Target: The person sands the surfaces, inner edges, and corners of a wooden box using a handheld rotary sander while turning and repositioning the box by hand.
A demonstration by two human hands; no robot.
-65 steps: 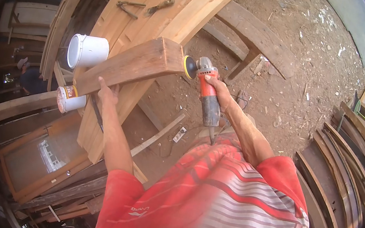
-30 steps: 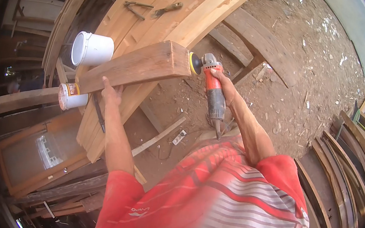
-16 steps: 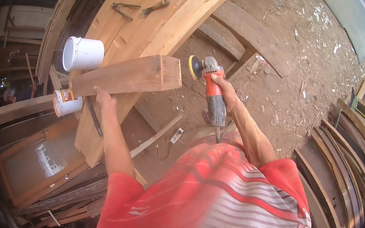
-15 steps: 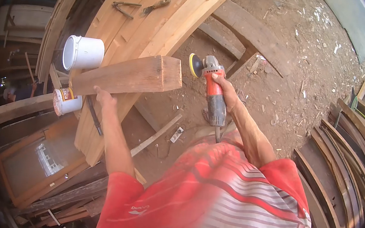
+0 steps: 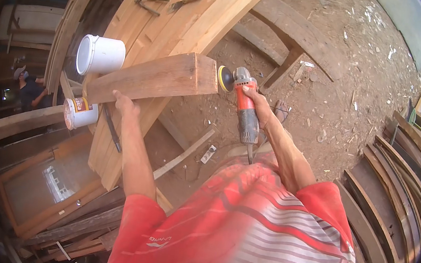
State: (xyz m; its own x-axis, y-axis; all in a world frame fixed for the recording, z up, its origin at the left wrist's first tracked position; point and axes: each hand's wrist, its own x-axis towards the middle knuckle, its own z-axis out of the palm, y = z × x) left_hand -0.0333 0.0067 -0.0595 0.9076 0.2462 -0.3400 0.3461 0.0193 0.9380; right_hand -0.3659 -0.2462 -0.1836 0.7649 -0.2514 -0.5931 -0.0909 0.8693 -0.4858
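My right hand (image 5: 259, 106) is wrapped round an orange and black angle grinder (image 5: 246, 100) held upright. Its round sanding pad (image 5: 225, 78), yellow-edged, faces the end of a brown wooden block (image 5: 149, 75). The pad is at or very near that end face; whether it touches I cannot tell. The block lies across a long pale wooden panel (image 5: 202, 30), its end jutting past the panel's edge. With my left hand (image 5: 126, 105) I grip the block's near side; some of the fingers are hidden.
A white bucket (image 5: 105, 56) and a smaller labelled tub (image 5: 80, 113) stand left of the block. Pincers (image 5: 149, 4) and a brush-like tool (image 5: 185, 2) lie on the panel. A power strip (image 5: 209, 154) is on the dirt floor. Curved timbers (image 5: 385, 205) lean right. Another person (image 5: 30, 91) is far left.
The sanding pad and the block's end have come together, closing the gap between them. The block has shifted slightly right and up in view. At far left, the other person has come more into sight.
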